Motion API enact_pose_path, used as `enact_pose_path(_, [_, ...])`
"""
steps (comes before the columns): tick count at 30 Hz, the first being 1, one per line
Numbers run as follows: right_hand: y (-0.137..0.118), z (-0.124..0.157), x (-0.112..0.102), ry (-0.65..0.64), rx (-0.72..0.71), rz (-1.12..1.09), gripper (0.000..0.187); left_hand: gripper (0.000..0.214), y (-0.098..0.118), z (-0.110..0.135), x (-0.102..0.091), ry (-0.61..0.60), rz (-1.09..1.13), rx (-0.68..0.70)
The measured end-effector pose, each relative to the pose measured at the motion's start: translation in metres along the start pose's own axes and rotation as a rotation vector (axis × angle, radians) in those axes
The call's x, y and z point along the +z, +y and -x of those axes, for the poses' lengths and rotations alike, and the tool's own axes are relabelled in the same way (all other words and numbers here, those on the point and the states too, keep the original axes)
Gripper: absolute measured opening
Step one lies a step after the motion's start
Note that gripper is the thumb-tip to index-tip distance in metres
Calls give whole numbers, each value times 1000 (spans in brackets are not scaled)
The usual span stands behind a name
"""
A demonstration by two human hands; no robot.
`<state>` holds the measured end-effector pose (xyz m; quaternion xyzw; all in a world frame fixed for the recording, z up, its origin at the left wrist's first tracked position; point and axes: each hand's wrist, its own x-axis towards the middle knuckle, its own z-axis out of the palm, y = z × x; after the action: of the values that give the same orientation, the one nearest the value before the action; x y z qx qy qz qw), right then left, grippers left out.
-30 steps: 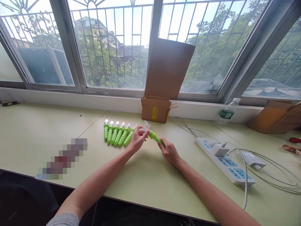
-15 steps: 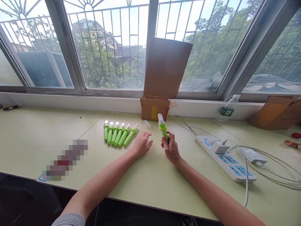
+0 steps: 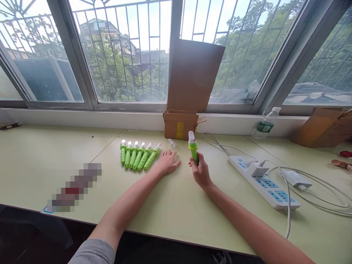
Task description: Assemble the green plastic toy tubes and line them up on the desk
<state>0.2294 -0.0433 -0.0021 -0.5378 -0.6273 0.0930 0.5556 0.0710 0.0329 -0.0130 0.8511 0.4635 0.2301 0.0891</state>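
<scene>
My right hand [image 3: 201,171] is wrapped round the green handle of a toy light stick [image 3: 193,148], held upright above the table. Its tip is white, with a small red spot on one side and a yellow-green collar below. My left hand [image 3: 169,161] lies palm down with its fingers spread and holds nothing. Just beyond its fingertips is a small clear plastic cap [image 3: 172,143]. To the left of that hand, several similar green light sticks [image 3: 134,156] with clear or white tips lie side by side in a row.
A cardboard box [image 3: 180,124] with a raised flap stands against the window ledge. On the right are a white power strip [image 3: 264,183] with plugs, looped cables and a white adapter [image 3: 295,178]. A plastic bottle [image 3: 265,126] and another carton [image 3: 320,128] stand behind; a blurred-out item [image 3: 75,187] lies left.
My left hand has moved slightly forward and flattened, its fingers now spread towards the clear cap. The light stick in my right hand stands more upright, and a red spot now shows at its tip.
</scene>
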Motion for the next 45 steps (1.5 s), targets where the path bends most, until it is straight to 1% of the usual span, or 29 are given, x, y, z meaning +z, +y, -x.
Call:
enact_pose_path(3, [-1,0,0,-10,6,-7,36,57,-2,-15,5,26,0,-51])
enact_pose_path(6, [-2,1,-1,-7,0,-2,35,55,-4,-29,8,43,-18,-128])
enact_pose_path(9, [-2,1,-1,-4,-6,8,34,55,-6,-40,10,50,-17,-173])
enact_pose_path(12, [-3,1,-1,-5,-9,12,34,57,-7,-48,10,32,9,-210])
enact_pose_path(15, [-2,2,0,-9,-7,16,35,54,-3,-50,8,5,40,-211])
enact_pose_path(17, [-1,2,0,-10,-8,21,35,52,3,-44,7,-5,19,-169])
enact_pose_path(19, [-1,2,0,-6,-11,27,35,50,13,-32,6,-28,-13,-98])
enact_pose_path(22, [0,1,0,6,-15,38,36,48,29,-3,3,-70,-26,64])
enact_pose_path(24, [1,1,0,10,-14,46,35,48,37,19,-1,-79,-51,127])
enact_pose_path(28, [2,1,0,-7,-11,58,35,52,44,61,-17,-104,-28,197])
enact_pose_path(31, [3,1,0,-21,-13,63,35,51,45,80,-28,-121,50,290])
enact_pose_path(32, [3,1,0,-22,-14,63,35,50,45,84,-31,-130,74,323])
enact_pose_path(35, [4,0,1,-17,-17,59,36,51,46,87,-35,-141,140,363])
enact_pose_path(39, [5,0,1,-15,4,65,35,49,46,86,-36,-109,269,390])
enact_pose_path(42, [6,-1,1,-24,13,71,34,46,45,84,-36,-79,389,364])
enact_pose_path(45, [8,-2,2,-81,44,35,34,45,46,81,-36,-39,564,295])
